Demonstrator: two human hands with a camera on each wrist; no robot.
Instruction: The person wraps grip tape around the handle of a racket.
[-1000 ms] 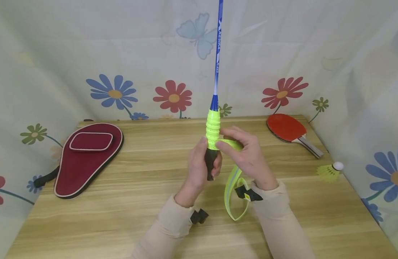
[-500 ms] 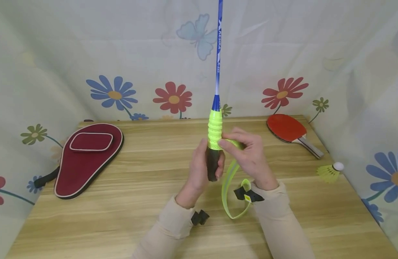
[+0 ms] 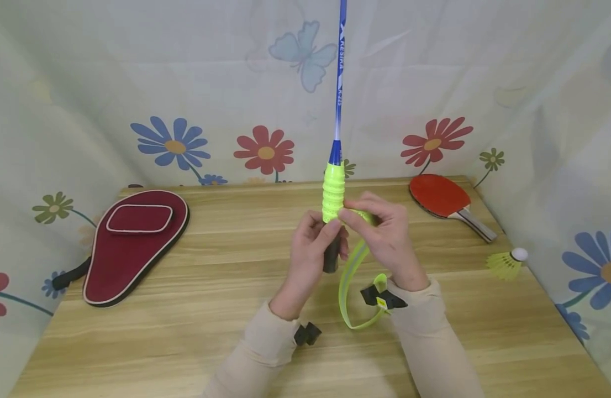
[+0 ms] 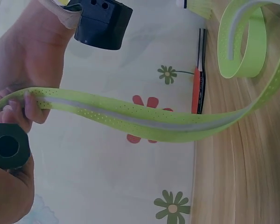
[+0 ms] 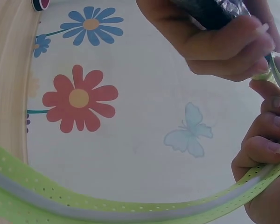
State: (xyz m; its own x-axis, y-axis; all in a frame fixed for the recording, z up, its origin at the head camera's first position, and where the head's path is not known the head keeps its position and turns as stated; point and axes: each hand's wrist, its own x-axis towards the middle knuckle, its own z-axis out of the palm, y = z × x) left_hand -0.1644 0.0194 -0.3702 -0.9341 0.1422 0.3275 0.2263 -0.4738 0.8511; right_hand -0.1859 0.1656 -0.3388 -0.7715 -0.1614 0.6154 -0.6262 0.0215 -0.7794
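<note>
A blue-shafted badminton racket (image 3: 338, 99) is held upright in the head view, its head out of frame. Bright yellow-green overgrip tape (image 3: 333, 190) winds in ridged turns round the upper handle. Below it, the dark bare handle (image 3: 331, 258) is gripped by my left hand (image 3: 307, 249), with the thumb at the lowest turn of tape. My right hand (image 3: 387, 235) pinches the tape where it leaves the handle. The loose tape (image 4: 130, 114) runs past the right fingers and curls down toward the table. In the left wrist view the handle's butt end (image 4: 10, 146) faces the camera.
A maroon paddle case (image 3: 136, 249) lies on the wooden table (image 3: 211, 287) at left. At right are a red table tennis paddle (image 3: 440, 196) and a yellow shuttlecock (image 3: 506, 263). A flowered curtain (image 3: 226, 83) hangs behind. Each wrist carries a small black camera (image 3: 382, 298).
The racket has shifted slightly right and, lately, a little up. My left thumb has moved across to the lowest wrap. My right hand has drifted slightly right, still pinching the tape.
</note>
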